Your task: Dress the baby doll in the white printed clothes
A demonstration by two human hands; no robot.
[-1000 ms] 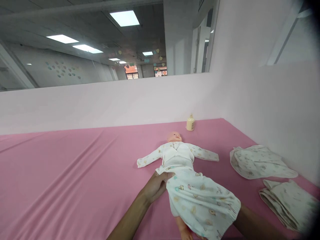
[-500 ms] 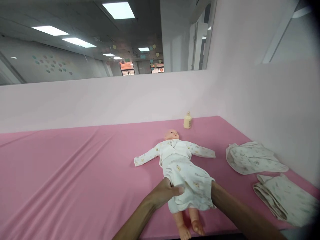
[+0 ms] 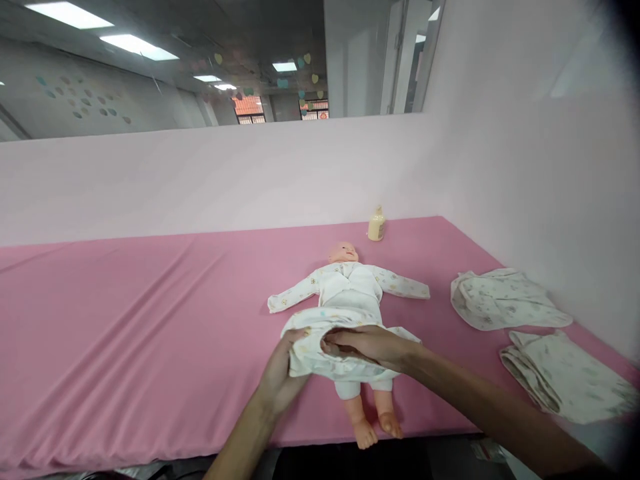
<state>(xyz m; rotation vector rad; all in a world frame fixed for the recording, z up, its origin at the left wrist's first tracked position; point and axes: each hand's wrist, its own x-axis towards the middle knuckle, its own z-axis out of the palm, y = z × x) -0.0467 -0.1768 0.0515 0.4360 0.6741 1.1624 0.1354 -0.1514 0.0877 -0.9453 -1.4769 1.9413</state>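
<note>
A baby doll (image 3: 345,253) lies on its back in a white printed long-sleeved top (image 3: 403,283), arms spread. Over its hips and thighs is a bunched white printed baby garment (image 3: 313,363); I cannot tell its exact cut. At the garment's left side, my left hand (image 3: 283,373) grips the cloth with the thumb on top. My right hand (image 3: 373,343) comes across from the right, its fingertips closed at a round opening in the cloth and partly hidden by it. White leg ends and the bare feet (image 3: 366,435) show below.
A pale yellow pump bottle (image 3: 377,225) stands behind the doll's head. Folded printed cloths, one farther back (image 3: 505,300) and one nearer (image 3: 570,377), lie at the right. Pink sheeting (image 3: 150,347) covers the table, with walls behind and at right.
Both hands have come out from within the garment. The left now grips its left side, and the right has moved left to an opening. The cloth is bunched, uncovering more of the legs.
</note>
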